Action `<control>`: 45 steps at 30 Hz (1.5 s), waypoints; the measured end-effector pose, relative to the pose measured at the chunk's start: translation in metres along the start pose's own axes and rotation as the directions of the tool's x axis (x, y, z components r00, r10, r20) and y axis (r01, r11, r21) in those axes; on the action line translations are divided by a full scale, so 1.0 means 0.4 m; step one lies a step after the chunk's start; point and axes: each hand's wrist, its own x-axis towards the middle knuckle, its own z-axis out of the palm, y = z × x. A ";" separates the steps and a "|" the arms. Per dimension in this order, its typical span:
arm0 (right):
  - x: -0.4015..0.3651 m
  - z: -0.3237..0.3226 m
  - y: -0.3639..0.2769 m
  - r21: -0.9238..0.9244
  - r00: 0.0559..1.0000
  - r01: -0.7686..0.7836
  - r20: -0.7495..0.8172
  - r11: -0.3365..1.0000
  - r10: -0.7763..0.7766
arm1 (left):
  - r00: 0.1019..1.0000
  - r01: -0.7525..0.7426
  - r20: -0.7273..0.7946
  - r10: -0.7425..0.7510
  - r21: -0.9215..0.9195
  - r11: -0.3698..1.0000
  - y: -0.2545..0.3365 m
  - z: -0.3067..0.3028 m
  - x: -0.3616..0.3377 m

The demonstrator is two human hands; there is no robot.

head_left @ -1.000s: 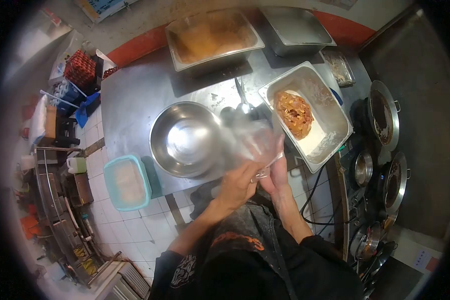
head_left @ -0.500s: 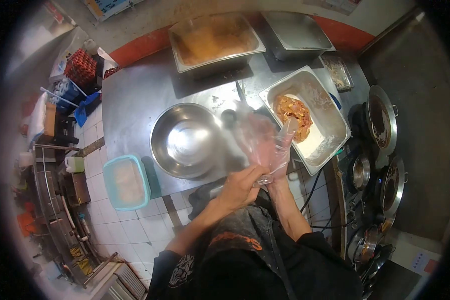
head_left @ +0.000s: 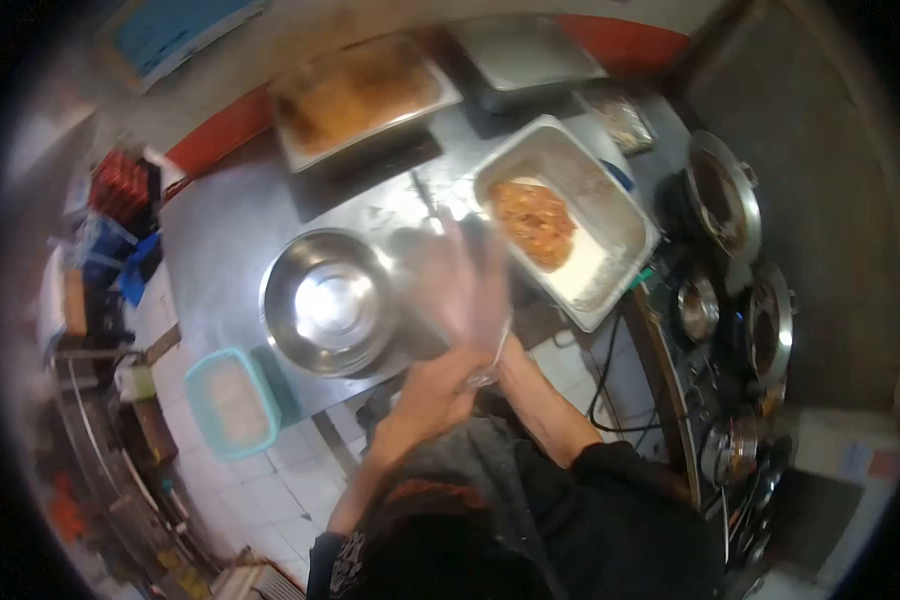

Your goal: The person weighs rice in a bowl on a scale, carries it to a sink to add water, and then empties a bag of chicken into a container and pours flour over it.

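Observation:
A clear plastic glove (head_left: 497, 345) covers my right hand (head_left: 462, 295), which is raised over the table's front edge. Motion blurs it, but its fingers look stretched out and hold nothing that I can see. Closed at the right wrist, my left hand (head_left: 435, 388) is bare and grips the glove's cuff. Left of both hands sits a shiny steel bowl (head_left: 288, 335) with nothing visible in it. To their right, a steel pan (head_left: 615, 255) contains a mound of reddish-orange coated pieces, perhaps raw meat (head_left: 535, 222), on white powder or flour.
On the steel table (head_left: 210, 255), a deep pan (head_left: 300, 150) with orange contents and a lidded pan (head_left: 530, 60) stand at the back. A turquoise tub (head_left: 270, 405) is at the front left. Several woks, including one wok (head_left: 750, 215), line the right side.
The camera view has turned, shifting the table and pans leftward. My right hand has swung upright and become more blurred, while my left hand keeps hold of the glove's cuff.

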 end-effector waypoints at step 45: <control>-0.196 0.043 -0.174 -0.975 0.777 -0.035 -0.166 0.221 -0.607 | 0.824 0.385 -0.171 -0.540 -0.530 0.756 -0.060 -0.130 -0.005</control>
